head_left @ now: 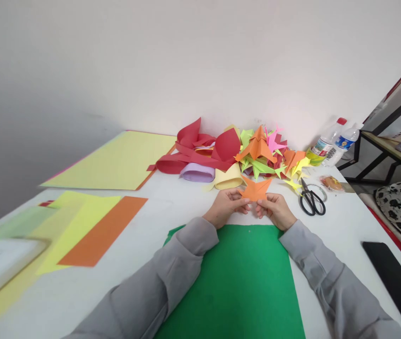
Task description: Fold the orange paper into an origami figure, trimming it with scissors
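Observation:
An orange folded-paper figure [255, 189] with pointed tips is held up between my two hands, over the table just beyond the green sheet [249, 282]. My left hand [229, 206] pinches its lower left edge between thumb and fingers. On the lower right edge, my right hand [275, 210] has the same kind of pinch. Behind the figure lies a heap of folded paper pieces in several colours, with a larger orange folded piece [257, 145] on top. Red curled paper [195, 153] lies to the left of that heap.
Black-handled scissors [312, 200] lie right of my hands, near a wrapped snack [331, 183]. Two bottles [339, 141] stand at the back right. A black flat object [396, 282] lies at the right edge. Leftward are an orange paper strip [104, 230] and a large yellow sheet [115, 160]. Another person sits at right.

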